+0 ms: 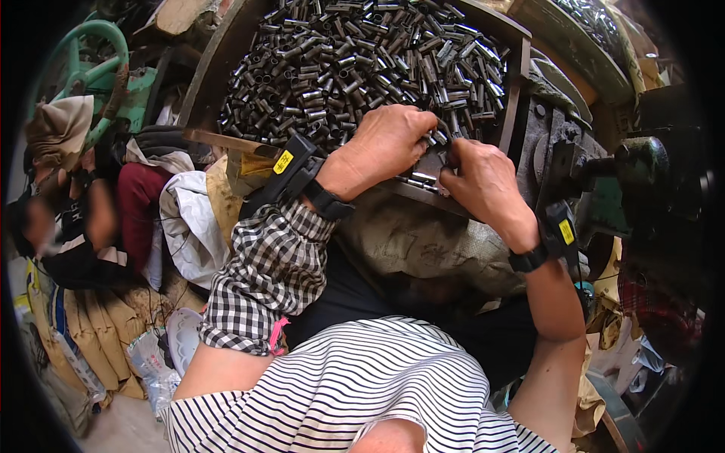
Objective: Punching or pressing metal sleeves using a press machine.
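Observation:
A wooden tray [521,98] holds a large heap of short, shiny metal tubes [340,68]. My left hand [385,143] is closed over its near part, with the fingers bent round a few of these tubes [435,138] at the fingertips. Close beside it, my right hand [487,180] is curled with thumb and fingers drawn together. Its own fingers hide whatever is between them. Between and below both hands, a few loose tubes [423,181] lie on a flat patch by the tray's front edge.
Dark machinery [649,166] stands close on the right. At the far left is a green handwheel [94,68], with another person's arm [102,215] below it. A pale woven sack [430,245] hangs under the tray. Stacked brown sacks [106,332] lie at the left.

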Demonstrator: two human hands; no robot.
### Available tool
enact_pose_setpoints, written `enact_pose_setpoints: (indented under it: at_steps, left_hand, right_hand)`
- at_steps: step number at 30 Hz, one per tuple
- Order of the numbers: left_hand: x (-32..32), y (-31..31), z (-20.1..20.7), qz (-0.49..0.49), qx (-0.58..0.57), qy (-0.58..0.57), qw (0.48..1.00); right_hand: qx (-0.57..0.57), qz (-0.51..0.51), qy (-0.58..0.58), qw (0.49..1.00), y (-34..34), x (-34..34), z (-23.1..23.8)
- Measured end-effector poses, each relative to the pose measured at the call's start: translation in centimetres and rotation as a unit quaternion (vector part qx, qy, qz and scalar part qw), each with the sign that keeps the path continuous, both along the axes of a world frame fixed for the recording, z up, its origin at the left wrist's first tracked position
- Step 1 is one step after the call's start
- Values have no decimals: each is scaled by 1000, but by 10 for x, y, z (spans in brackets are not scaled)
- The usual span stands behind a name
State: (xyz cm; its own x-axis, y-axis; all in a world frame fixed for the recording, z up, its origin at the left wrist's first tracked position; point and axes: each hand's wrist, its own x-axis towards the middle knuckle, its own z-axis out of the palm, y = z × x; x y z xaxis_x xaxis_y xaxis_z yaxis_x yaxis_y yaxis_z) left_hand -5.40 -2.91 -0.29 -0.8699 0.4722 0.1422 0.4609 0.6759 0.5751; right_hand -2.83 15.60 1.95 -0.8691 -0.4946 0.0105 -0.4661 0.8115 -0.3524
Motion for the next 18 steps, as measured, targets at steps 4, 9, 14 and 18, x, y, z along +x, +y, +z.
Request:
enact_pose_setpoints:
  at_steps: [4,9,14,18]
  left_hand:
    - [5,-10,-3,44,-68,33,996]
    - [2,-5,0,-21,-112,22,993]
    - [3,0,-3,-55,-107,60,991]
    - [2,2,-1,-50,-141,36,988]
  right_hand:
    - [-187,-120,-60,973,19,7,10]
    - [-483,-213,-239,815,46,23,-7]
    - [-448,-202,-221,842,41,23,-8]
    - [-409,-192,-185,873,37,23,-3]
